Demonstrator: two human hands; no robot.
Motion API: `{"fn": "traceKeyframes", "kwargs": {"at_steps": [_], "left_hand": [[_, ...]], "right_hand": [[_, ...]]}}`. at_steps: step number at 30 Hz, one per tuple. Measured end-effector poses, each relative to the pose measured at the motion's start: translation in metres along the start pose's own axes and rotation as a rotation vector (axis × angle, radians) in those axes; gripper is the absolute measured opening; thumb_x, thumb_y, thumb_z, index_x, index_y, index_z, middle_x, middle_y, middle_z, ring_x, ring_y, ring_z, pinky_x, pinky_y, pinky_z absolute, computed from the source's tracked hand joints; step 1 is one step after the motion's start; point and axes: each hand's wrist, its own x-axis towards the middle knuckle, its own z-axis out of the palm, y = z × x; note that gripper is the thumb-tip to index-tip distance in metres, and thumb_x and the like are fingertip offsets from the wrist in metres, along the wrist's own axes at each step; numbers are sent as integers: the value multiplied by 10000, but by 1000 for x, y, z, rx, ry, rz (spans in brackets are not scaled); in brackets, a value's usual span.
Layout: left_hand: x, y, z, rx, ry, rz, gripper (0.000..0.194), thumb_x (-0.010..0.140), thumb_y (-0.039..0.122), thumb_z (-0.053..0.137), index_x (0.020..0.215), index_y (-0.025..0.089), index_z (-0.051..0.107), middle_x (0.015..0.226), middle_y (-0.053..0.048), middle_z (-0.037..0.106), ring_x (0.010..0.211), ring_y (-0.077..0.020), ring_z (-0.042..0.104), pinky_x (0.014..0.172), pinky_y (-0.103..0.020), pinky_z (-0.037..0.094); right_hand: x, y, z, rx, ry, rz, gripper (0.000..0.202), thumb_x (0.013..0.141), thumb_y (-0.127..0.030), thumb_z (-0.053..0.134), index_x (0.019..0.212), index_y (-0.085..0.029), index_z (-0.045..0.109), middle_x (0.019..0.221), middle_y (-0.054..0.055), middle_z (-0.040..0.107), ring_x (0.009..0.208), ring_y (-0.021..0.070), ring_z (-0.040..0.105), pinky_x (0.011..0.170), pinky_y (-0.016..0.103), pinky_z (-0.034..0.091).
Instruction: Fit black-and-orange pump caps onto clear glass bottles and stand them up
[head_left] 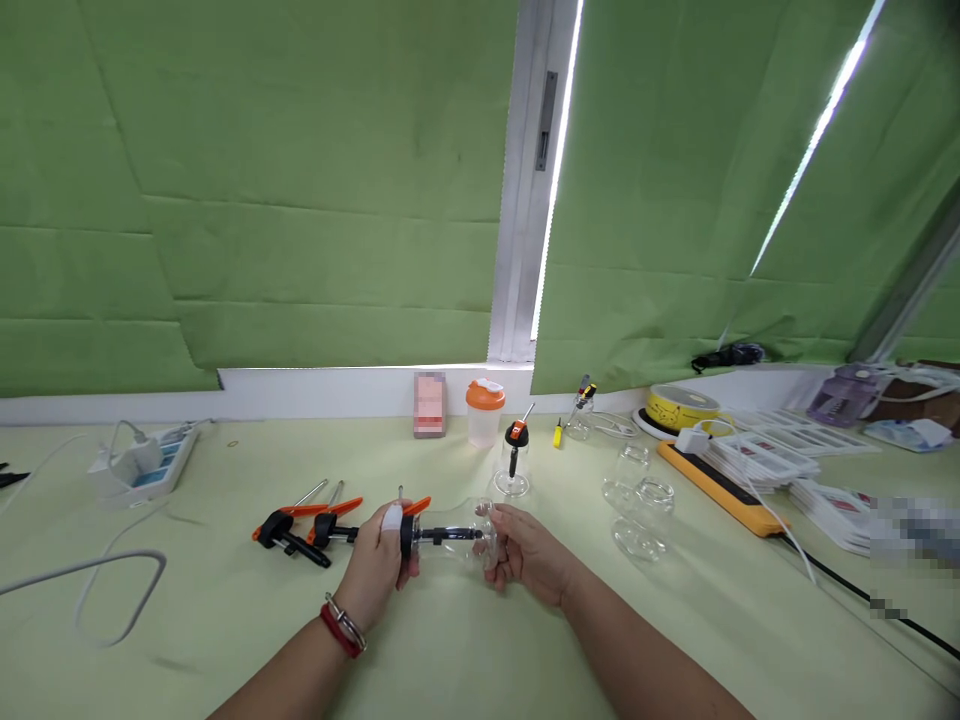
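Between my two hands, a clear glass bottle (pixel 450 527) is held on its side above the table. My left hand (pixel 377 555) is closed around its black cap (pixel 407 536), which has an orange lever; a black tube from the cap runs inside the glass. The fingers of my right hand (pixel 529 552) grip the bottle's base end. Left of my left hand lie two loose black pump caps (pixel 279 530) with orange levers and metal spouts. Behind my hands stands another glass bottle (pixel 512 472) with its cap on. Uncapped glass bottles (pixel 641 520) are to the right.
A cup with an orange lid (pixel 485 415) and a pink box (pixel 430 405) stand by the wall. White power strip (pixel 161 465) and cables lie left. An orange power strip (pixel 720 490), a yellow round tin (pixel 681 408) and stacked white cards (pixel 761 465) are right.
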Motion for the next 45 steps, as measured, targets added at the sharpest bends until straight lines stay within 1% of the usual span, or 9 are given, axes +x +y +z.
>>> {"fn": "traceKeyframes", "kwargs": {"at_steps": [11, 15, 18, 22, 26, 29, 34, 39, 45], "left_hand": [[0, 2, -1, 28, -66, 50, 534, 840, 508, 353, 1198, 126, 458, 417, 42, 527, 364, -157, 481, 344, -229, 361], [-4, 8, 0, 125, -58, 61, 533, 824, 518, 373, 1162, 123, 490, 429, 44, 514, 345, -136, 441, 336, -225, 347], [-9, 12, 1, 183, -84, 77, 512, 832, 505, 381, 1160, 132, 504, 429, 47, 496, 342, -127, 429, 343, -222, 339], [-17, 14, 2, 120, -134, 161, 550, 832, 476, 428, 1294, 182, 377, 640, 10, 566, 457, -147, 541, 380, -238, 405], [-17, 10, 0, 144, -183, 328, 484, 856, 383, 426, 1305, 225, 334, 922, -50, 574, 637, -151, 602, 601, -322, 518], [-6, 2, -7, 378, -111, 439, 426, 831, 330, 467, 1241, 223, 414, 1012, -76, 584, 848, -199, 611, 795, -378, 492], [22, -8, -31, 907, 146, 458, 297, 799, 289, 432, 1051, 173, 539, 1187, -145, 532, 1128, -296, 479, 958, -482, 351], [27, -6, -42, 1190, 213, 235, 290, 749, 264, 450, 980, 163, 593, 1168, -150, 572, 1110, -326, 487, 971, -530, 253], [20, -6, -36, 1221, 122, 210, 277, 738, 286, 441, 947, 190, 596, 1102, -124, 618, 1069, -308, 515, 979, -551, 194]], "right_hand": [[-3, 0, -5, -105, 20, -51, 495, 749, -489, 583, 1143, -206, 487, 892, 51, 620, 659, 161, 624, 540, 272, 475], [-8, 0, -1, -508, 150, -308, 628, 718, -320, 637, 1307, -307, 420, 1286, 66, 481, 1092, 230, 514, 880, 395, 440], [-13, -1, 3, -864, 76, -474, 685, 670, -266, 679, 1311, -320, 445, 1377, 51, 410, 1259, 271, 359, 1032, 449, 303], [-16, -2, 8, -1034, 83, -460, 806, 553, -332, 773, 1297, -300, 465, 1336, 79, 452, 1219, 313, 400, 1004, 456, 337], [-15, -7, 3, -1102, 176, -453, 619, 548, -217, 723, 1135, -287, 539, 1191, 47, 536, 1059, 267, 516, 889, 387, 423], [-9, -11, -9, -1074, 354, -572, 489, 588, -158, 652, 1051, -262, 533, 1136, 42, 533, 1021, 236, 523, 891, 362, 417], [6, -13, -46, -888, 811, -735, 396, 729, -325, 606, 1097, -214, 508, 1117, 96, 505, 1089, 263, 462, 963, 419, 365], [18, 1, -89, -807, 966, -534, 490, 707, -440, 611, 1112, -175, 534, 1176, 132, 490, 1159, 301, 425, 1007, 438, 331], [27, 19, -114, -778, 948, -410, 650, 727, -510, 567, 1236, -118, 468, 1294, 171, 468, 1220, 315, 422, 1019, 445, 326]]}}
